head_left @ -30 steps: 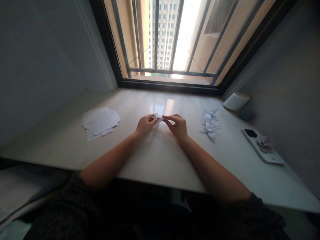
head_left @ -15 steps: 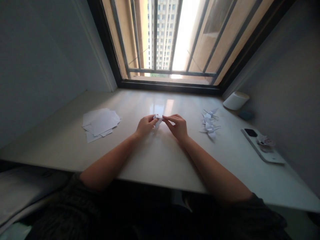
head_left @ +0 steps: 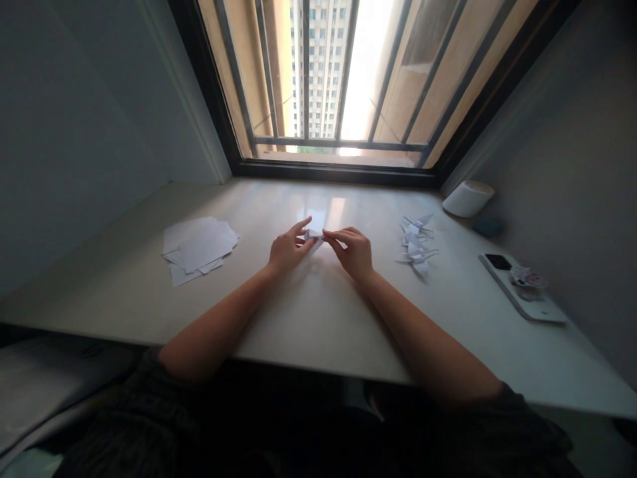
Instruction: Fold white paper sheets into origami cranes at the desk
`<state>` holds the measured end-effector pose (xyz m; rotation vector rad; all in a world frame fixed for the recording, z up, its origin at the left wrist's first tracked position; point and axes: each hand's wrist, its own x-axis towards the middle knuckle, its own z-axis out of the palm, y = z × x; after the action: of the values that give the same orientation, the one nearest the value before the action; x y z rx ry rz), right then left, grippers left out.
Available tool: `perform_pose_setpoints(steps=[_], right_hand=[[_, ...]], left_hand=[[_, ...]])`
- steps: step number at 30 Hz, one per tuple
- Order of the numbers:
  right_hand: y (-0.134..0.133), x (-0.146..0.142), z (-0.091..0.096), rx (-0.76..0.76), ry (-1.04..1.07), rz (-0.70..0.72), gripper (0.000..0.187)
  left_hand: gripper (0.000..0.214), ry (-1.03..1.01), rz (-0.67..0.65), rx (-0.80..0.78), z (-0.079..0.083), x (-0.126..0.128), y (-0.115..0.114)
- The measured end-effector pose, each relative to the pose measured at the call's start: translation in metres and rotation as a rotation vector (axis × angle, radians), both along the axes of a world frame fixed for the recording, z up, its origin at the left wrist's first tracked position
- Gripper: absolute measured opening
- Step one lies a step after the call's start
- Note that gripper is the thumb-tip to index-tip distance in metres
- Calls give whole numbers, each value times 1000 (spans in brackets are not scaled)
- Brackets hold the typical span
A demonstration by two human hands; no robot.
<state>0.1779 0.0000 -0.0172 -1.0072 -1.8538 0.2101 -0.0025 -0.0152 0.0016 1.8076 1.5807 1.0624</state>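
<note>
A small folded piece of white paper (head_left: pixel 314 236) sits between both hands at the middle of the pale table (head_left: pixel 308 312). My left hand (head_left: pixel 287 248) grips its left end with thumb and lower fingers, while the index finger is raised straight. My right hand (head_left: pixel 354 251) pinches the paper's right end with curled fingers. Both forearms rest on the table.
A loose stack of white paper sheets (head_left: pixel 198 247) lies to the left. Several folded paper cranes (head_left: pixel 416 243) sit to the right. Further right lie a phone (head_left: pixel 520 296) with a small object on it, and a white roll (head_left: pixel 468 198). A barred window (head_left: pixel 343 79) stands behind.
My left index finger has lifted off the paper and now points up and forward. The right hand keeps its pinch. The view has shifted slightly.
</note>
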Motion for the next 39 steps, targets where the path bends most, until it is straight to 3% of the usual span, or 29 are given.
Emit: perform_pose_setpoints(steps=[4,10,15,20,29,39], right_hand=[[0,-1,0,-11,-15,0,17],[-5,-2,5,-21,-16,58,20],[-5,-5,6,-37,28,75,34],[-2,-7,0,-119,139,104,23],[-3,-8,1,-203,195,171,25],[-4,-11,-1,-365,210,180,33]], left_hand=[[42,76,-25,19,-1,0,0],[36,61,-24,59,-8,-3,5],[35,-299,-119,-46,-12,-6,12],[46,-550,-197,-107,-11,-4,13],[51,-604,-291,-166,-6,-1,7],[51,-581,-214,-69,-15,-1,12]])
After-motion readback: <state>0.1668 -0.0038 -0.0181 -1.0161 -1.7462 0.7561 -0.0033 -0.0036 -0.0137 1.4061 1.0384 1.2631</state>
